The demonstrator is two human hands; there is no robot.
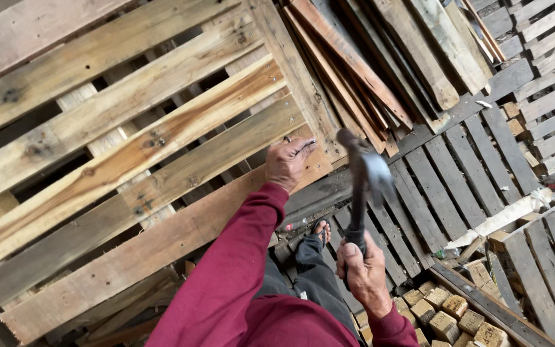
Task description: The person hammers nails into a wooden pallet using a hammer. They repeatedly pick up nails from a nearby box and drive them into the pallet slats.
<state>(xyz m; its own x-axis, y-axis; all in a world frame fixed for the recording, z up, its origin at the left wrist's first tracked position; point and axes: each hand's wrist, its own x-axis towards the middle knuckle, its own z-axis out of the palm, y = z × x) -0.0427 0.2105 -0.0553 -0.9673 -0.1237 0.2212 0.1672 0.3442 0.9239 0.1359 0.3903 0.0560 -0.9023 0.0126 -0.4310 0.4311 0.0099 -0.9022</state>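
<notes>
The left hand (288, 162) rests on the near corner of a large wooden pallet (130, 154), its fingers (303, 146) curled over the edge of the outermost plank so that they grasp the wood; a small nail (286, 139) stands just beside the knuckles, though it is too small to tell whether the fingers touch it. The right hand (362, 268) is clenched around the lower end of a hammer (362, 186), whose dark handle rises from between the fingers and ends in a blurred metal head close to the right of the left hand's fingers, level with them and apart from the plank. Beyond the hammer head leans a stack of loose boards (367, 64). Below the right hand's fingers lies a heap of small wooden blocks (448, 315), and grey slatted pallets (476, 160) cover the floor to their right. A sandalled foot (320, 229) shows between the two hands.
</notes>
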